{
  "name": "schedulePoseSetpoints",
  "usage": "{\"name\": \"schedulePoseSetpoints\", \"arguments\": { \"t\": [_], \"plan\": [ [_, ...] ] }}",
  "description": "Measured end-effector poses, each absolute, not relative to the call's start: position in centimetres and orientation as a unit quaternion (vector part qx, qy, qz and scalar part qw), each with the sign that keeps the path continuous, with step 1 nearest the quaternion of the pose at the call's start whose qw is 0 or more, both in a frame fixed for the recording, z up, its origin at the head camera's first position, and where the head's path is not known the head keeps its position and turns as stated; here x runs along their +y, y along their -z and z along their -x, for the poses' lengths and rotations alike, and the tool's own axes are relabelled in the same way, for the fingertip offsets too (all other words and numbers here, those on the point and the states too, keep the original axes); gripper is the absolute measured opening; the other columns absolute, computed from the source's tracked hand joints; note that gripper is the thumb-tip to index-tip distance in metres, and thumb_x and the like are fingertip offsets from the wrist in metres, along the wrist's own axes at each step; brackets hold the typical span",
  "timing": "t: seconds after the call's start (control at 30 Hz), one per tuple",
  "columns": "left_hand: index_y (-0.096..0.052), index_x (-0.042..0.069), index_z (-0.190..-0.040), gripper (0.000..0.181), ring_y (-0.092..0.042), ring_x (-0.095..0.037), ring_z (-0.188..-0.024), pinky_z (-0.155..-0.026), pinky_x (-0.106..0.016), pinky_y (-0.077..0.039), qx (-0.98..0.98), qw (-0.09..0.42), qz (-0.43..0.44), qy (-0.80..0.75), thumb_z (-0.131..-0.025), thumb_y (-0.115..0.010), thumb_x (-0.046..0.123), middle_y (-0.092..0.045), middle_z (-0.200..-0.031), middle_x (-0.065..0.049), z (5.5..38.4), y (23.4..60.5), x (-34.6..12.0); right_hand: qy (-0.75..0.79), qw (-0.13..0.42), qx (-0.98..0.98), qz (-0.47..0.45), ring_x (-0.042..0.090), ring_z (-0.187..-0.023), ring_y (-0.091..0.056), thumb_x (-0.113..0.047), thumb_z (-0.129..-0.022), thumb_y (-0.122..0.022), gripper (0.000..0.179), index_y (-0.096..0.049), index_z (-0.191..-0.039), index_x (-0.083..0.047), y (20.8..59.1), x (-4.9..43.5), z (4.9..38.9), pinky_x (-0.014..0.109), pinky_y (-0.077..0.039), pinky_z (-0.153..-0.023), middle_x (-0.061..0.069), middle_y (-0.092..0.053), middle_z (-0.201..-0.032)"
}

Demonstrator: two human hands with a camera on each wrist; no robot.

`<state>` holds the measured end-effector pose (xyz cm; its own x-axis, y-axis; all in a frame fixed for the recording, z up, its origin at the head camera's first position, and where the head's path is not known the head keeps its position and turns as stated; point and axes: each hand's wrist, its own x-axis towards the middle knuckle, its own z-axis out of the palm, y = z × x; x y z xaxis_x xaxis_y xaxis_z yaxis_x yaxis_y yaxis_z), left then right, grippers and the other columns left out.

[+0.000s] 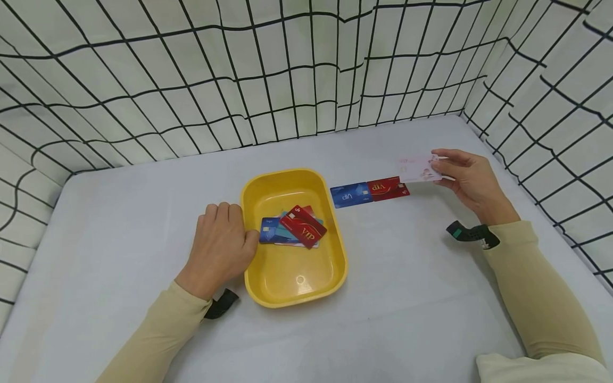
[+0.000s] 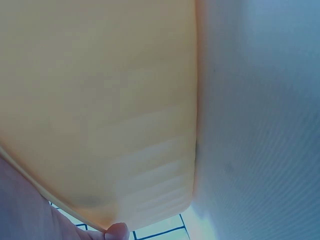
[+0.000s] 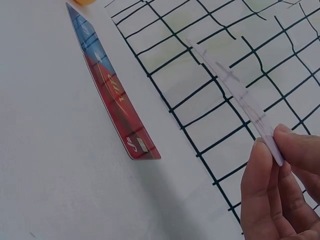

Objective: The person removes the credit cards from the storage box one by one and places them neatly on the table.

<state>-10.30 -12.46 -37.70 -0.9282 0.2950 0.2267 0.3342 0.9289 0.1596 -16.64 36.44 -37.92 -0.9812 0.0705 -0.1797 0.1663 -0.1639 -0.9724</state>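
R hand [image 1: 471, 181], rt of frame, pinches pale-pink rectangular card [image 1: 415, 169]; best kept level. L hand [image 1: 221, 250] grips yellow plastic tray [image 1: 297, 266].

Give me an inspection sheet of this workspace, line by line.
Surface: white tabletop, some faint creases.
Job's things: yellow tray holding a small overlapping pile of cards, red VIP card on top; right of it, a blue card and a second red card lie end to end on the table; pale pink card held above the table.
Clutter: nothing seen.
Grippers: left hand grips the tray's left rim; right hand pinches the pink card; a black band shows at each wrist.
Cables: nothing seen.
Surroundings: dark grid against white backing.
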Motion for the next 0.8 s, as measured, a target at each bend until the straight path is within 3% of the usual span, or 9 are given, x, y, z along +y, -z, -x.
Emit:
{"name": "schedulePoseSetpoints", "arguments": {
  "t": [0.2, 0.63, 0.8],
  "plan": [
    [-0.048, -0.002, -0.084, 0.021, -0.038, -0.031, -0.081, -0.070, -0.037, -0.024, -0.977, 0.096, 0.163, 0.101, -0.088, -0.049, 0.018, -0.041, -0.076, -0.013, 10.3, 37.7, -12.5, 0.751, 0.029, 0.651, -0.104, 0.014, -0.104, -0.066, -0.018, -0.084, -0.083, 0.046, -0.072, -0.129, -0.015, 38.4, 37.2, 16.9, 0.020, -0.060, -0.077, 0.001, -0.062, -0.132],
    [-0.046, -0.001, -0.081, 0.019, -0.037, -0.031, -0.078, -0.068, -0.036, -0.023, -0.973, 0.114, 0.170, 0.102, -0.087, -0.049, 0.017, -0.039, -0.074, -0.013, 10.3, 37.8, -12.7, 0.734, 0.039, 0.666, -0.125, 0.012, -0.104, -0.063, -0.020, -0.086, -0.082, 0.061, -0.062, -0.142, -0.009, 39.2, 37.8, 17.4, 0.018, -0.057, -0.076, -0.004, -0.062, -0.127],
    [-0.047, -0.001, -0.083, 0.020, -0.037, -0.032, -0.080, -0.069, -0.037, -0.024, -0.976, 0.098, 0.162, 0.109, -0.088, -0.048, 0.018, -0.040, -0.076, -0.013, 10.3, 37.8, -12.5, 0.721, 0.048, 0.677, -0.139, 0.012, -0.108, -0.060, -0.022, -0.085, -0.083, 0.065, -0.059, -0.145, -0.009, 39.5, 38.2, 17.7, 0.017, -0.058, -0.079, -0.005, -0.057, -0.131]
  ]
}}
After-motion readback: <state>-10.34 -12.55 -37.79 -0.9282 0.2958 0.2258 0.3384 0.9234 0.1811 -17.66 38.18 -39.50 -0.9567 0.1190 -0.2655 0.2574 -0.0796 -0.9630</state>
